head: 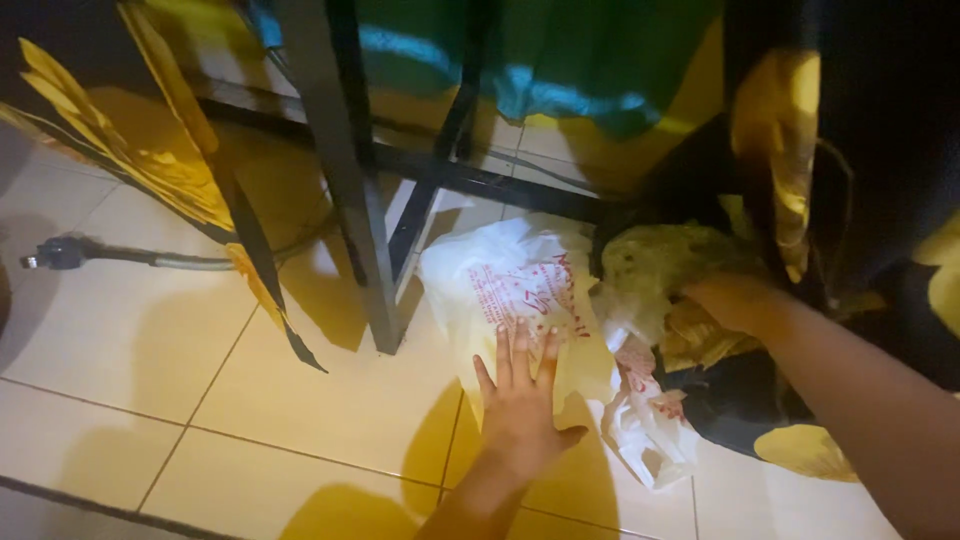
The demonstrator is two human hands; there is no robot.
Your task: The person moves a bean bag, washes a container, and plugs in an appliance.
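Left hand (520, 400) lies flat, open, on white bag (510, 280); right hand's (735, 300) grip is hidden.

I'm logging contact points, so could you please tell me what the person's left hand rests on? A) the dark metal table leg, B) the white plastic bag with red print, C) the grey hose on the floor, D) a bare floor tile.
B: the left hand lies flat, fingers spread, on the white plastic bag, apart from the metal leg and hose.
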